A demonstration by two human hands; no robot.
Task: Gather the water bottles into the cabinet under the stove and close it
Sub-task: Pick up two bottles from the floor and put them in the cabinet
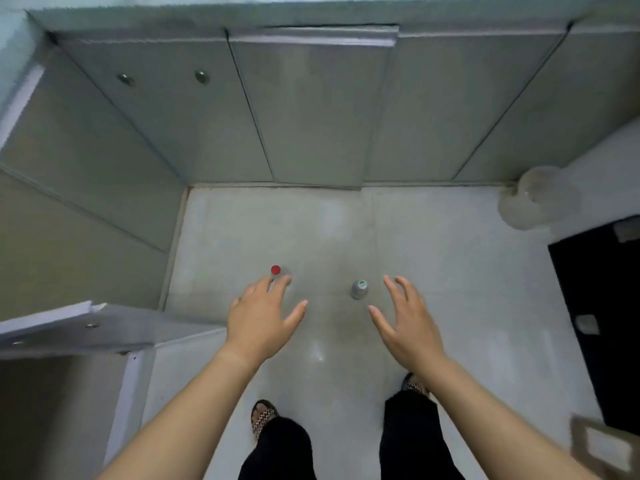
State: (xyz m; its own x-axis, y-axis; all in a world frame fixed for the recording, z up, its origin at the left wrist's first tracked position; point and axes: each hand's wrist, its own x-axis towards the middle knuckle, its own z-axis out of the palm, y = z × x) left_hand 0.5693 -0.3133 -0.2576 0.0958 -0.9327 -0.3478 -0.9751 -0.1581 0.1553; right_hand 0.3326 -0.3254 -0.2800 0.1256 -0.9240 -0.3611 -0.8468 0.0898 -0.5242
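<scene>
Both bare forearms reach forward and down from the bottom corners of the view, palms turned toward the floor (433, 258). The left hand (261, 318) is spread wide with the thumb splayed out to the right and the fingers fanned, holding nothing. The right hand (407, 322) is likewise open, fingers apart and slightly curled, thumb pointing inward, and it too grips nothing. Seen from straight above, the two bottles show little beyond their tops: the red-capped bottle (276, 270) is mostly hidden behind the left fingertips, so whether the fingers touch it or hover above it cannot be told. The bottle with the green-and-white cap (359, 289) stands upright on the floor in the gap between the two hands, just beside the right hand's thumb and forefinger but clear of them. Beyond the bottles runs a row of grey cabinet doors (311, 112), all shut as far as can be seen; which one sits under the stove cannot be made out, since the worktop above is cut off at the top edge. An open door (69, 323) juts in at lower left. A blurred pale object (540, 199) sits at right by the wall, too soft to identify, and a black panel (602, 317) is cropped by the right edge. Dark trouser legs and patterned sandals (262, 415) show below.
</scene>
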